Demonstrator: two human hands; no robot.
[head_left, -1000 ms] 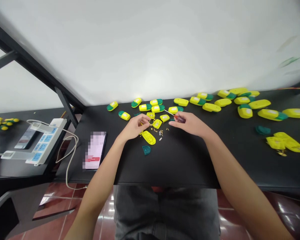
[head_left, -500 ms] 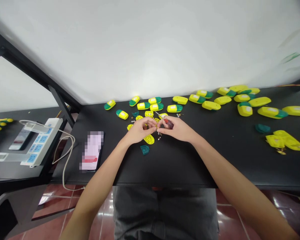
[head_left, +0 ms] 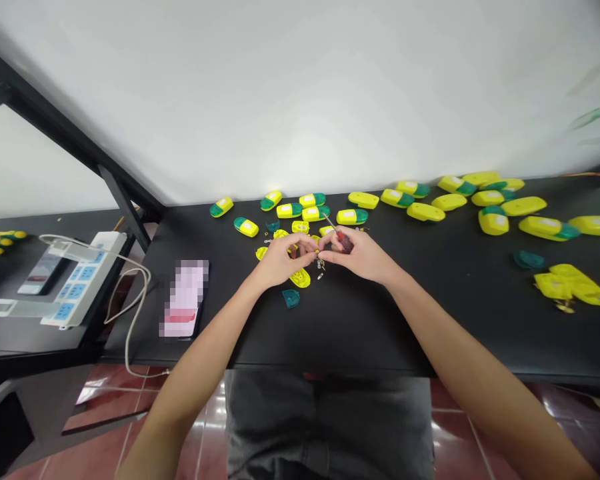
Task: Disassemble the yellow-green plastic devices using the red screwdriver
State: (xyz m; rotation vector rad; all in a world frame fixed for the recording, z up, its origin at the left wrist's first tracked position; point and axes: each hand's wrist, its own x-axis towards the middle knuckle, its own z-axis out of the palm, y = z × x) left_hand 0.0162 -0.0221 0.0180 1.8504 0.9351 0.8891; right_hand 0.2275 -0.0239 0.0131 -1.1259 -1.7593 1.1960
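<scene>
Both hands meet over the middle of the black table (head_left: pixel 360 320). My right hand (head_left: pixel 360 257) is closed round a small screwdriver (head_left: pixel 339 237) with a dark red handle, its thin shaft pointing up and left. My left hand (head_left: pixel 283 257) pinches something tiny at its fingertips, close to the right hand's fingers; I cannot make out what. Under the hands lie an open yellow shell (head_left: pixel 300 278), small yellow parts and loose screws (head_left: pixel 321 272). A green cap (head_left: pixel 291 298) lies just in front of them.
Several yellow-and-green cases (head_left: pixel 310 200) line the far edge, with more at the right (head_left: pixel 520 207). Yellow pieces (head_left: pixel 573 285) and a green cap (head_left: pixel 527 259) lie far right. A phone (head_left: pixel 185 298) rests at the left; a power strip (head_left: pixel 77 280) with cable sits on the side table.
My right hand moved left with the screwdriver until it met my left hand over the open shell. The view shifted slightly.
</scene>
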